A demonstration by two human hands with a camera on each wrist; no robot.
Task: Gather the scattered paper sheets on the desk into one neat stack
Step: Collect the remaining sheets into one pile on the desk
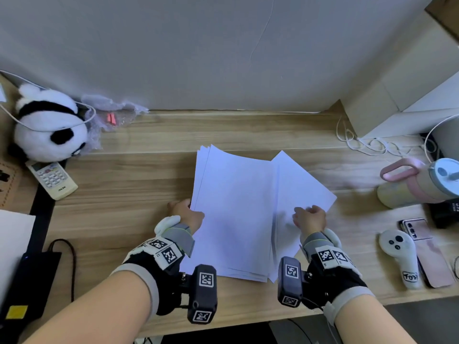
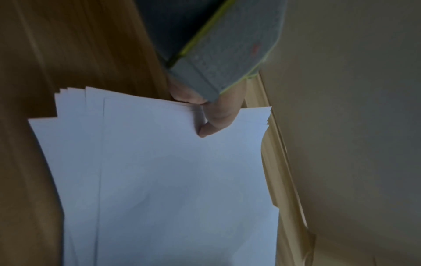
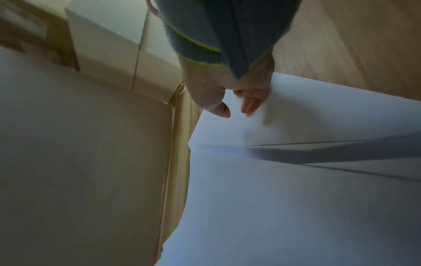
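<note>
A loose stack of white paper sheets (image 1: 236, 214) lies in the middle of the wooden desk (image 1: 149, 170), its far corners fanned out. My left hand (image 1: 191, 212) grips the stack's left edge. In the left wrist view the thumb (image 2: 214, 122) lies on top of the sheets (image 2: 170, 180). One skewed sheet (image 1: 303, 184) sticks out to the right, over the stack's right edge. My right hand (image 1: 305, 214) rests on that sheet with fairly straight fingers (image 3: 250, 104) touching the paper (image 3: 296, 198); this view is blurred.
A panda plush (image 1: 47, 125) and a remote (image 1: 53, 178) sit at the left, another white sheet (image 1: 12, 244) at the left edge. A pink-handled bottle (image 1: 419, 182), a phone (image 1: 427, 252), a white controller (image 1: 400, 254) and cables (image 1: 367, 142) crowd the right. A cardboard box (image 1: 397, 90) stands back right.
</note>
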